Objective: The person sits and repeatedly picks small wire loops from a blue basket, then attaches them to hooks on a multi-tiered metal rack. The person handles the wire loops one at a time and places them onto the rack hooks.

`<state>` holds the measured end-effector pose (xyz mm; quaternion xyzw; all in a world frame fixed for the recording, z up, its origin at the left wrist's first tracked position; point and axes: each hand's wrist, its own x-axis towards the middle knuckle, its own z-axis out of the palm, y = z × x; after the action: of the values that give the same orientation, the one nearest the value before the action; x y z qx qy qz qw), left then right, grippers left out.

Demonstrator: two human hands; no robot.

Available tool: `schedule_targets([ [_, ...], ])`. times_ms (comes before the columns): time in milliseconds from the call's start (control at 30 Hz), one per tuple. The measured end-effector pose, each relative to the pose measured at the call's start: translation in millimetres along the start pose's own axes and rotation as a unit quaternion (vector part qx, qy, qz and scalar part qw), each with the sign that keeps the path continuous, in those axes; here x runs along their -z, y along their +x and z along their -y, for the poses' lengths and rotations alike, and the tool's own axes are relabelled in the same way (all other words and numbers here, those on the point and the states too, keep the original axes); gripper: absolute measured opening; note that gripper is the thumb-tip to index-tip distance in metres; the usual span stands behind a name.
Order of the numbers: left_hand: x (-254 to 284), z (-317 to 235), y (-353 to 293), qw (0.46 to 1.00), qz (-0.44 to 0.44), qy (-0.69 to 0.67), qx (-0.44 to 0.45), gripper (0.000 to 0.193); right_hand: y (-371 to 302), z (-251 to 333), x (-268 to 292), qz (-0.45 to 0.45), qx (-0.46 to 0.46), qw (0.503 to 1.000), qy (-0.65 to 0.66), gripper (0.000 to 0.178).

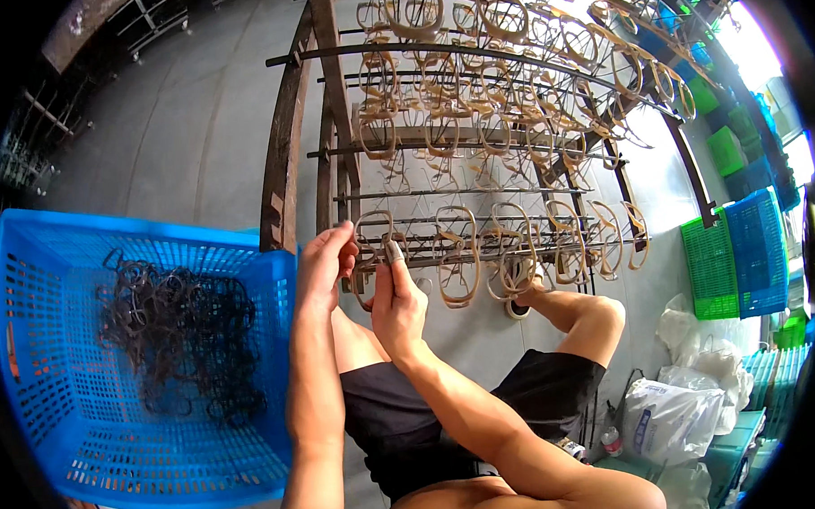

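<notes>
Blue basket (47, 357): tangled dark loops (177, 325) inside
Rack (329, 78): tan frames (457, 208) on rods
Leftmost low frame (374, 213): on the rack, at both hands
Left hand (323, 266): fingers curled; cannot tell whether grasping
Right hand (400, 309): fingertips at that frame; pinch unclear

The left hand (320, 265) is raised, fingers (340, 233) curled; the right hand (400, 310) lies just beside it. Both forearms (316, 392) extend forward, the right slanting leftward.
</notes>
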<state>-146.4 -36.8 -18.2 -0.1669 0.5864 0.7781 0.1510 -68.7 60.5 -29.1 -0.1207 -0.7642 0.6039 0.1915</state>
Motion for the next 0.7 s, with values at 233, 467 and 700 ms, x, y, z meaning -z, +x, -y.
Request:
schedule_targets([
  [233,-8,-3,5,0.997,0.058,0.039,0.024,0.020,-4,0,16,0.077,-0.084,0.991,0.068,0.043],
  [467,-3,6,15,0.989,0.118,-0.065,0.060,0.022,-29,25,103,0.113,0.048,0.990,-0.074,0.046],
  [700,-10,29,-55,0.925,-0.216,0.133,-0.283,0.027,10,6,114,-0.073,0.175,0.951,-0.246,0.034],
])
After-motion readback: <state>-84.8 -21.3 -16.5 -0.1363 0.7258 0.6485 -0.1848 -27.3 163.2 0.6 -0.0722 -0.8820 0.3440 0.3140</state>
